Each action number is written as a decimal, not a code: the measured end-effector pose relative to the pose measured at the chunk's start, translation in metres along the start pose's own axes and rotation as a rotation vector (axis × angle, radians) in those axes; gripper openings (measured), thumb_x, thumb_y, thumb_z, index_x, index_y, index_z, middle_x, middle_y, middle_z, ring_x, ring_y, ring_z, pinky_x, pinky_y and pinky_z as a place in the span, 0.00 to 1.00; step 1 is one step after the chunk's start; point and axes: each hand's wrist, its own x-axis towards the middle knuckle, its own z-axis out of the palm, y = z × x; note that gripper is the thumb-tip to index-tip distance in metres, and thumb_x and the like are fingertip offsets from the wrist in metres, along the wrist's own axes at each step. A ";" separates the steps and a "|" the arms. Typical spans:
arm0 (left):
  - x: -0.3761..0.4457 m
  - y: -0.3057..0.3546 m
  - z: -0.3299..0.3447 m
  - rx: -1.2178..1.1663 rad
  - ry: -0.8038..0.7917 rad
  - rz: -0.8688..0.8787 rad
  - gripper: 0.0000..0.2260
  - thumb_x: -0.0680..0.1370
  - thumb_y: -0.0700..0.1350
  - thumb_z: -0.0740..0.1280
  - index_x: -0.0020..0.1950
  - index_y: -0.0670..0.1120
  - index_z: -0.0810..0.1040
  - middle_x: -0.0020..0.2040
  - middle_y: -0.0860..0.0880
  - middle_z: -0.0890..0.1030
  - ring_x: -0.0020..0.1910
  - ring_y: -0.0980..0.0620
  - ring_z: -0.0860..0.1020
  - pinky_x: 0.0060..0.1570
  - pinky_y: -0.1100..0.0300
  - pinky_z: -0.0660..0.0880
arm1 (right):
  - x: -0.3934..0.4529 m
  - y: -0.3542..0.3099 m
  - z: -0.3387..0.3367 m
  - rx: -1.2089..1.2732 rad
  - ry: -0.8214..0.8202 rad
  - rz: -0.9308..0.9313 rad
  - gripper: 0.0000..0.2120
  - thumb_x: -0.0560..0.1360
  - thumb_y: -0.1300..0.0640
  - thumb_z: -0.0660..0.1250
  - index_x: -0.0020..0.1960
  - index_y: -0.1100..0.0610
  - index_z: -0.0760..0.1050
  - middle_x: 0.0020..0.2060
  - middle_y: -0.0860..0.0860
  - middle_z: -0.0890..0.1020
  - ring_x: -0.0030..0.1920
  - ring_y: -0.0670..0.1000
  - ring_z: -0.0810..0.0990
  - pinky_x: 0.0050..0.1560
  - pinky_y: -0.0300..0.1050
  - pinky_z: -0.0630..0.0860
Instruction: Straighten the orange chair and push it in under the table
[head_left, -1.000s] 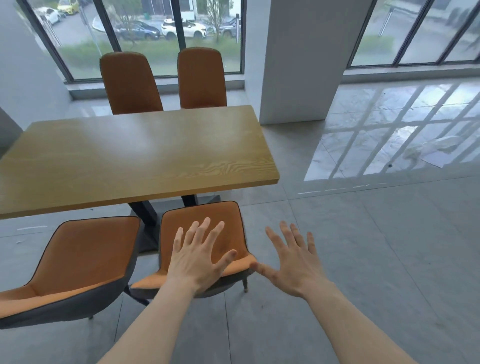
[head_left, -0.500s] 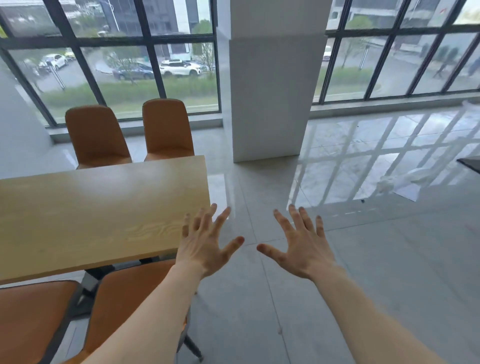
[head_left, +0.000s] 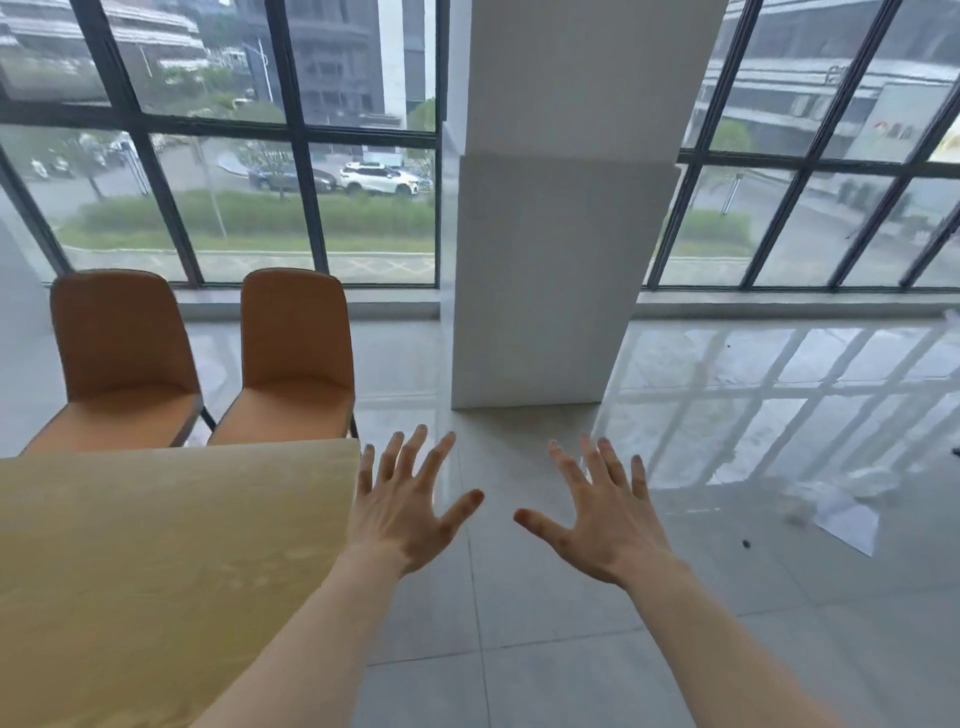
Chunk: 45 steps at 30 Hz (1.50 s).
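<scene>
Head view, read left to right. Two orange chairs stand side by side at the far edge of the surface (head_left: 156, 545), backs to the window: the left chair (head_left: 119, 358) and the right chair (head_left: 296, 353), their seat fronts reaching to the wooden edge, whether under it cannot be told. Which chair the task means cannot be settled from this view; no chair on the near side is in view, and neither far chair looks visibly crooked. The left hand (head_left: 400, 514) hovers with fingers spread and palm down, just past the surface's right corner, holding nothing. The right hand (head_left: 608, 525) hovers likewise, open and empty, over the tiled floor (head_left: 519, 623). Both are well apart from either chair. A white pillar (head_left: 550, 260) rises behind the hands.

Handling, as a judgement: the chairs show a moulded, padded shell on thin dark legs, so each is probably stiff, moderately light, and apt to slide readily on the glossy tiles. The sound hold is likely the top rim of the backrest, one hand at each corner, which gives leverage to turn the chair square before pushing. A push low on the seat would steer less well.
</scene>
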 end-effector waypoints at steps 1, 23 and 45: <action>0.025 -0.003 -0.001 0.004 0.002 -0.012 0.37 0.75 0.77 0.45 0.81 0.65 0.42 0.84 0.53 0.44 0.82 0.50 0.39 0.78 0.44 0.33 | 0.026 0.003 -0.006 0.004 0.001 -0.017 0.49 0.69 0.17 0.44 0.82 0.41 0.37 0.83 0.51 0.37 0.81 0.53 0.32 0.79 0.63 0.33; 0.590 -0.121 0.003 0.102 0.125 -0.341 0.38 0.74 0.78 0.43 0.81 0.64 0.42 0.84 0.52 0.46 0.82 0.48 0.40 0.77 0.43 0.31 | 0.696 0.006 -0.059 0.025 -0.027 -0.396 0.50 0.69 0.17 0.45 0.82 0.41 0.39 0.83 0.52 0.39 0.81 0.55 0.35 0.79 0.64 0.35; 0.965 -0.571 -0.051 0.080 0.309 -0.897 0.36 0.76 0.76 0.44 0.81 0.64 0.41 0.84 0.52 0.45 0.82 0.48 0.40 0.77 0.43 0.32 | 1.286 -0.429 -0.031 -0.030 -0.064 -0.973 0.50 0.68 0.16 0.44 0.83 0.41 0.43 0.84 0.51 0.42 0.82 0.55 0.38 0.80 0.61 0.38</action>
